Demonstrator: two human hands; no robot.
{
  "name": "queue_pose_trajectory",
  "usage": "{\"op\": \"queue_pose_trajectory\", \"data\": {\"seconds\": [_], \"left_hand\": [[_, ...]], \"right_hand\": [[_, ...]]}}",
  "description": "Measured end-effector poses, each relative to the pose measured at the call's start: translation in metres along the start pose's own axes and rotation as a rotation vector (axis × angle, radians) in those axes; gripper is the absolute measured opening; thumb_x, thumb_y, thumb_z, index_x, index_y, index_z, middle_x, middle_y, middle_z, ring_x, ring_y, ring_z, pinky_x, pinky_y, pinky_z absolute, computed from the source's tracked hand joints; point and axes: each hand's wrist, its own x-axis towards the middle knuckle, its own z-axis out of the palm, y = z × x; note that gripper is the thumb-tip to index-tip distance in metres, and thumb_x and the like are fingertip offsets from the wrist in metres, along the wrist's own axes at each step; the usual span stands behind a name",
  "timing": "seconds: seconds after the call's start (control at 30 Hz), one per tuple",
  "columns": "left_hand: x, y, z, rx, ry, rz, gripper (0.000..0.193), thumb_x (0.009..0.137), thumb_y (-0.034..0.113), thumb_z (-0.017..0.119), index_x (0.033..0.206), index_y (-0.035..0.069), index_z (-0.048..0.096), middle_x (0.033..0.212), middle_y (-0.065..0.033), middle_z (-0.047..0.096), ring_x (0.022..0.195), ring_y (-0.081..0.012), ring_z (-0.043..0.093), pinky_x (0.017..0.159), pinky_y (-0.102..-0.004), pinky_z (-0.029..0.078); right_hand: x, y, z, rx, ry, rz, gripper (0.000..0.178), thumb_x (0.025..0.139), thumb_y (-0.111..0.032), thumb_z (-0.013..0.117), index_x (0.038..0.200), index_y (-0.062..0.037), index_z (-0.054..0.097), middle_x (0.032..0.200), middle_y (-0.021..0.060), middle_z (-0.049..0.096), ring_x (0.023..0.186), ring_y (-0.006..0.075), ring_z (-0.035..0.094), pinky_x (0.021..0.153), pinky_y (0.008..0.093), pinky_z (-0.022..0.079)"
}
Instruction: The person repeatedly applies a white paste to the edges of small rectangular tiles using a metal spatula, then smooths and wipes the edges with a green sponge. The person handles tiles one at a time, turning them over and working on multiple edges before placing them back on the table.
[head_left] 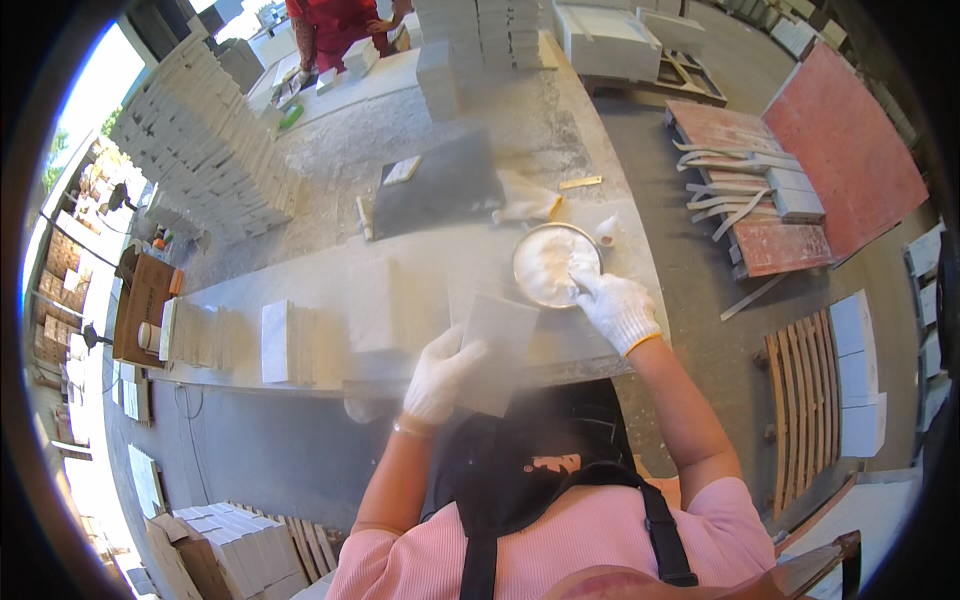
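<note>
My left hand [438, 380], in a white knit glove, grips a light grey stone tile [506, 335] by its left side. The tile is tilted up over the near edge of the worktable. On the right, my gloved right hand [617, 308] reaches into a round bowl [516, 272] of white powder [548, 260]. Its fingers are bunched at the powder's near right side; whatever they pinch is hidden. Along the table's near edge stand upright tiles, among them a pale tile [275, 342] and a row of tiles [192, 333] at the far left.
Behind the bowl lie a crumpled glove [525, 198], a small bottle [607, 230] and a dark sheet [440, 190]. A tall tile stack [205, 140] rises at the back left. A person in red [345, 30] works at the far side. A wooden pallet [805, 400] stands to the right.
</note>
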Motion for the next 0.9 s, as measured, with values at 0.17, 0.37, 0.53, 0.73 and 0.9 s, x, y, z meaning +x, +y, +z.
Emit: {"op": "queue_pose_trajectory", "data": {"seconds": [0.17,0.37,0.53,0.73,0.9], "left_hand": [[0.004,0.002,-0.001,0.002,0.002,-0.061,0.036,0.097,0.021,0.069,0.124,-0.002,0.067,0.111,-0.0029,0.07,0.1,-0.0115,0.063,0.09,-0.0287,0.051],[0.013,0.001,-0.004,0.143,0.073,-0.073,0.035,0.097,0.022,0.068,0.123,-0.002,0.068,0.111,-0.004,0.071,0.099,-0.012,0.064,0.089,-0.029,0.052],[0.031,-0.002,-0.006,0.184,0.034,-0.042,0.029,0.098,0.024,0.069,0.112,-0.001,0.071,0.101,-0.0009,0.071,0.091,-0.0086,0.061,0.081,-0.0275,0.052],[0.044,-0.001,0.001,0.264,0.065,-0.041,0.029,0.098,0.024,0.068,0.113,-0.002,0.071,0.098,-0.0004,0.071,0.088,-0.0081,0.061,0.079,-0.027,0.052],[0.046,-0.001,-0.003,0.254,0.058,-0.085,0.03,0.099,0.026,0.066,0.11,-0.002,0.071,0.096,-0.0004,0.071,0.087,-0.0073,0.06,0.077,-0.0265,0.051]], "right_hand": [[0.01,0.004,0.002,-0.013,-0.033,0.059,0.033,0.095,-0.028,0.06,0.126,-0.0341,0.069,0.1,0.0128,0.074,0.092,0.0335,0.072,0.077,0.0494,0.057],[-0.018,0.015,-0.036,0.135,0.109,-0.02,0.031,0.097,-0.022,0.059,0.126,-0.0223,0.072,0.103,0.018,0.073,0.094,0.0359,0.07,0.081,0.0455,0.055],[-0.046,0.027,-0.031,0.513,0.37,-0.054,0.036,0.087,-0.018,0.075,0.123,-0.0221,0.075,0.108,0.0134,0.074,0.093,0.0311,0.072,0.081,0.0389,0.058],[-0.07,0.051,-0.004,1.126,0.166,0.106,0.041,0.09,-0.004,0.074,0.13,0.0009,0.068,0.121,0.012,0.073,0.108,0.0163,0.069,0.095,0.0314,0.054],[-0.082,0.054,0.01,1.306,-0.126,0.112,0.025,0.095,-0.009,0.072,0.118,-0.002,0.07,0.103,0.0034,0.071,0.089,0.0094,0.064,0.081,0.0257,0.052]]}}
